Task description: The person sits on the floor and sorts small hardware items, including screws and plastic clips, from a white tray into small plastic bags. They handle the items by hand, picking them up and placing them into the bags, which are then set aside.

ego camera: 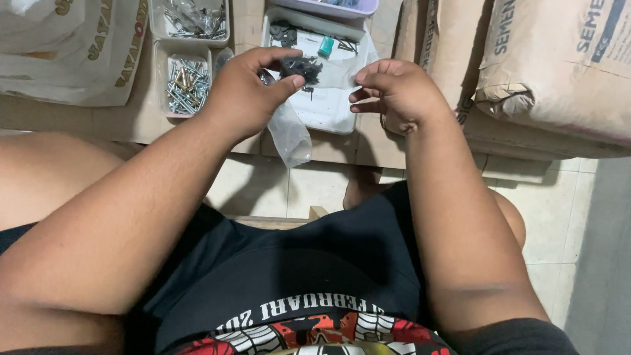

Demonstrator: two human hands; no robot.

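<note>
Lap: we see dark shorts (309, 263) and a dark shirt hem with a red and white print at the bottom edge; bare knee at left.
Floor: pale tiles (565, 217) below and right of the legs; a foot shows between them.
Wooden edge: a bit of a light wooden seat (276, 220) pokes out between the thighs.
Left hand: our left hand (246, 92) is raised over the trays, thumb and fingers pinched on the top of a clear plastic bag (289, 135); a clump of small dark screws (301, 67) sits right at the fingertips, inside or at the bag's mouth, we cannot tell which.
Right hand: our right hand (397, 92) is just beside it, fingers curled, thumb and forefinger nipping the other edge of the bag's mouth; narrow pinch grip.
Bag: hangs down from both hands, lower end loose and mostly empty, above the tile and cardboard edge.
White tray: white tray (322, 112) directly behind the hands, a few dark screws and a small teal piece (326, 46) in it.
Silver screws: two clear tubs to the left, nearer tub (187, 85) full of silver screws, farther tub (190, 20) likewise.
Sacks: tan paper sacks (552, 72) stacked far right; white printed bags (66, 52) far left.
</note>
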